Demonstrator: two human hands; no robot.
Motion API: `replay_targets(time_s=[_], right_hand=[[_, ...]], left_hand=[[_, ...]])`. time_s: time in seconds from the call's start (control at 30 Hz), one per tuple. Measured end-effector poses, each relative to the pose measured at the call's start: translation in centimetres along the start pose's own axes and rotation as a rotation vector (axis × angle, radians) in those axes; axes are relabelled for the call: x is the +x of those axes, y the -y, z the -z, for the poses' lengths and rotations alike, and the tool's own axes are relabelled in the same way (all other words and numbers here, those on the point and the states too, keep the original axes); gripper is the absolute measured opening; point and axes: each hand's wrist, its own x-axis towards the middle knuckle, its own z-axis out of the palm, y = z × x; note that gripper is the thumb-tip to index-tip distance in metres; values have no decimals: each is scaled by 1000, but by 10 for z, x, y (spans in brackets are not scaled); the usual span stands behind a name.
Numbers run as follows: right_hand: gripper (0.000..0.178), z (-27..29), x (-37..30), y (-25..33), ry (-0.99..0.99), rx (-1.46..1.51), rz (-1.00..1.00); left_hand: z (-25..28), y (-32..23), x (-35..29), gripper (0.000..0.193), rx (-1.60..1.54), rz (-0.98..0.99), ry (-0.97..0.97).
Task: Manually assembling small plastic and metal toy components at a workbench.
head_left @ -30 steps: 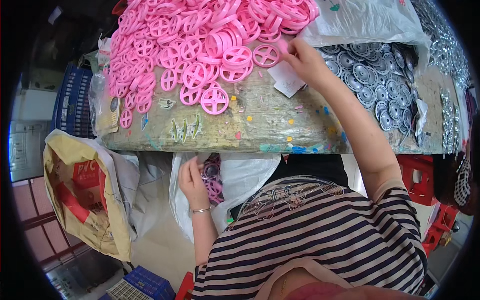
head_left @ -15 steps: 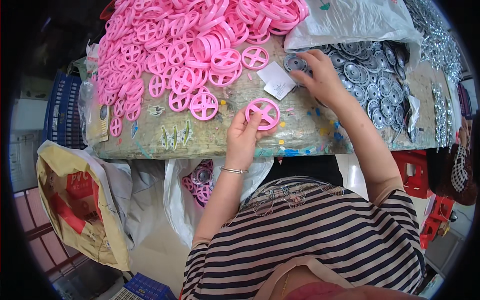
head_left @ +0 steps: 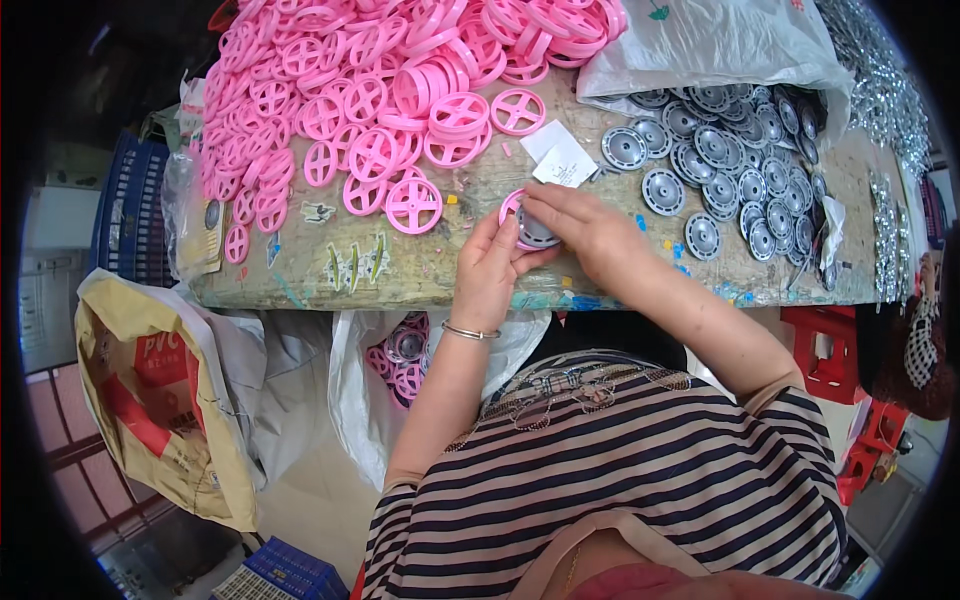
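Near the table's front edge, my left hand (head_left: 487,258) grips a pink plastic wheel ring (head_left: 507,212) by its left side. My right hand (head_left: 577,228) presses a silver-grey hubcap disc (head_left: 533,232) against the ring's face, its fingers lying over the disc. The right fingers cover much of both parts, so how far the disc sits inside the ring cannot be told. A big heap of pink wheel rings (head_left: 372,100) fills the back left of the table. Loose grey discs (head_left: 718,147) are spread at the right.
A white plastic bag (head_left: 715,50) lies behind the discs, beside silver tinsel (head_left: 885,85). White paper slips (head_left: 562,160) rest beyond my hands. Below the table edge stand a white sack (head_left: 352,375) with pink-and-grey wheels inside and an opened tan sack (head_left: 165,400). Red stools (head_left: 822,350) are at the right.
My right hand has moved left and nearer from the disc pile, bringing a grey disc onto the pink wheel ring. My left hand still holds the ring in about the same place.
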Motion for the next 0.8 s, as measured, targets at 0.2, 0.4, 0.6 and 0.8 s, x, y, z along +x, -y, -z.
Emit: replay_targets(time_s=[0.2,0.4,0.6,0.8], right_hand=[[59,-19,-5,5,-6,88,-99],[45,-13,-5,-1,-83,545,-461],[32,-4,3,7,80,738,-646],[28,-8,10,-1,74,788,-637]], left_hand=[[-3,3,-3,38,102,-80,60],[-5,3,-5,38,71,-94,71],[-4,5,-8,34,152,-138,109],[11,9,-41,29,418,-316,-227]])
